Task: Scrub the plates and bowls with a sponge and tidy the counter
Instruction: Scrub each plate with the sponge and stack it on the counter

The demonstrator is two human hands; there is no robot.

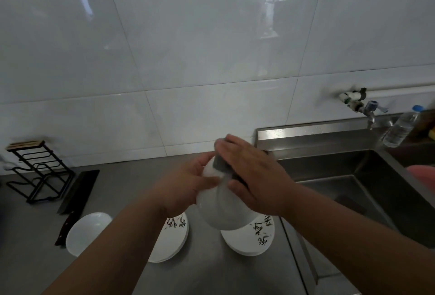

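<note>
My left hand (183, 186) grips a white bowl (223, 210) held up above the counter, its outer side turned toward me. My right hand (254, 177) holds a grey sponge (220, 165) pressed against the upper part of the bowl. Below them on the steel counter (211, 271) lie a white plate with black markings (249, 236) on the right, a stack of similar plates (174, 238) partly hidden by my left forearm, and a plain white bowl (87, 231) to the left.
A black wire rack (37, 172) stands at the back left, with a cleaver (77, 193) lying beside it. The steel sink (353, 177) is to the right, under a wall tap (369, 109). A water bottle (402, 126) and something pink (421, 172) sit at the sink's right edge.
</note>
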